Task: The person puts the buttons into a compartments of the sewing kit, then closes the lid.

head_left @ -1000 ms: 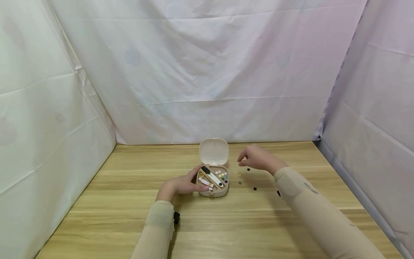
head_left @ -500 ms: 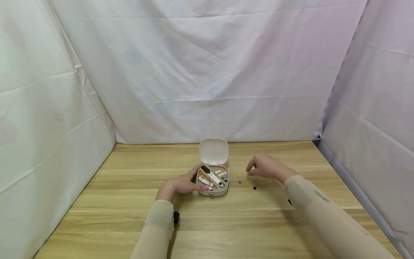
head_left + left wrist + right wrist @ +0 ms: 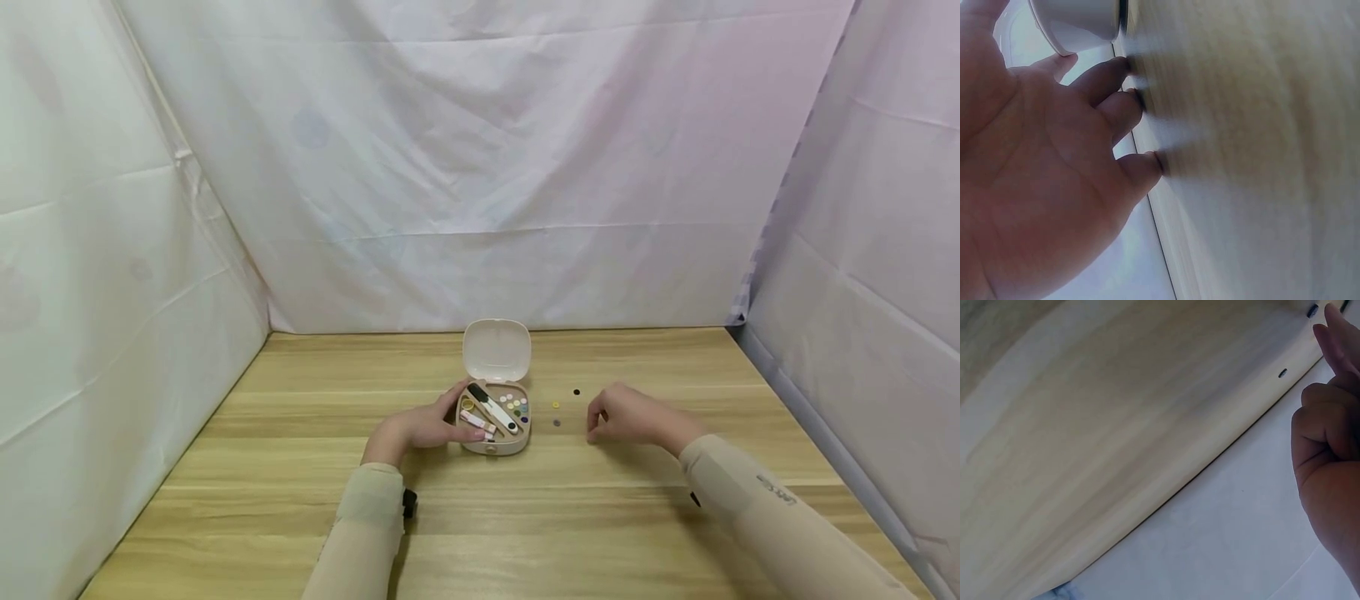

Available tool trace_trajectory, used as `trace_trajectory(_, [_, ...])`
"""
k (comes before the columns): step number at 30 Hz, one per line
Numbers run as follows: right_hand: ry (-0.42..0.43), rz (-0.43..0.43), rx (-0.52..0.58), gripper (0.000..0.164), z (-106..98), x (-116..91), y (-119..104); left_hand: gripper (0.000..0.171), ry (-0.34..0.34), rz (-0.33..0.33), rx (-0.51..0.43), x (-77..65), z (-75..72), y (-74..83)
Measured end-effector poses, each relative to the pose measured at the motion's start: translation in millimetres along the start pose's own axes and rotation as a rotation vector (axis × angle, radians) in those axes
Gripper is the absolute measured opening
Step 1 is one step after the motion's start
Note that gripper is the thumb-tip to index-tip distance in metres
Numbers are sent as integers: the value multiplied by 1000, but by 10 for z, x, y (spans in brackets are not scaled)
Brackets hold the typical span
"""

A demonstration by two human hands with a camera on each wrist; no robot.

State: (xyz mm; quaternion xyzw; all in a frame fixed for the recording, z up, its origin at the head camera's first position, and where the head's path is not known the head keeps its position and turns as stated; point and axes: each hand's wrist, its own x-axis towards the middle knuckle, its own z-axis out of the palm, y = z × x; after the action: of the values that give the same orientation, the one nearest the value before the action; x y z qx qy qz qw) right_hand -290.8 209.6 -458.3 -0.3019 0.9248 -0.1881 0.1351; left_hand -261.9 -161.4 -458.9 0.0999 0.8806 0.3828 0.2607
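In the head view an open white sewing box [image 3: 496, 448] stands mid-table, its lid [image 3: 497, 350] raised. Inside lie a black-and-white tool [image 3: 492, 408], a pink-and-white item [image 3: 477, 422] and several coloured buttons [image 3: 517, 412]. My left hand [image 3: 431, 425] holds the box's left side, thumb at the front; in the left wrist view some fingertips rest on the table. To the box's right, my right hand [image 3: 626, 417] is low over the tabletop, ring and little fingers folded. The right wrist view has a dark button [image 3: 1312, 310] right beside its extended fingertips.
Left of the right hand lie a yellow button [image 3: 556, 405] and a grey button [image 3: 557, 422]. A black button [image 3: 577, 392] lies farther back. White cloth [image 3: 375, 167] hangs along the back and sides of the wooden table [image 3: 315, 483].
My right hand has come down and toward the table's front right, uncovering the rear black button and covering the front one. The left hand and the box have stayed put.
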Motion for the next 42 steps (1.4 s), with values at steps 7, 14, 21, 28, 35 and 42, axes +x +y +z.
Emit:
trace_trajectory(7, [3, 48, 32, 16, 50, -11, 23, 108, 2, 6, -5, -3, 11, -5])
trace_trajectory(14, [-12, 67, 78, 16, 60, 11, 41, 108, 0, 17, 4, -2, 1, -2])
trace_trajectory(21, [30, 32, 27, 15, 68, 53, 17, 109, -5, 10, 1, -11, 9, 1])
trace_trajectory(28, [81, -31, -76, 15, 85, 54, -22, 111, 2, 8, 1, -18, 29, 3])
trace_trajectory(35, [68, -45, -53, 10, 92, 17, 15, 110, 5, 12, 2, -3, 14, 0])
trace_trajectory(42, [88, -9, -30, 5, 80, 29, 12, 112, 5, 6, 4, -26, 5, 22])
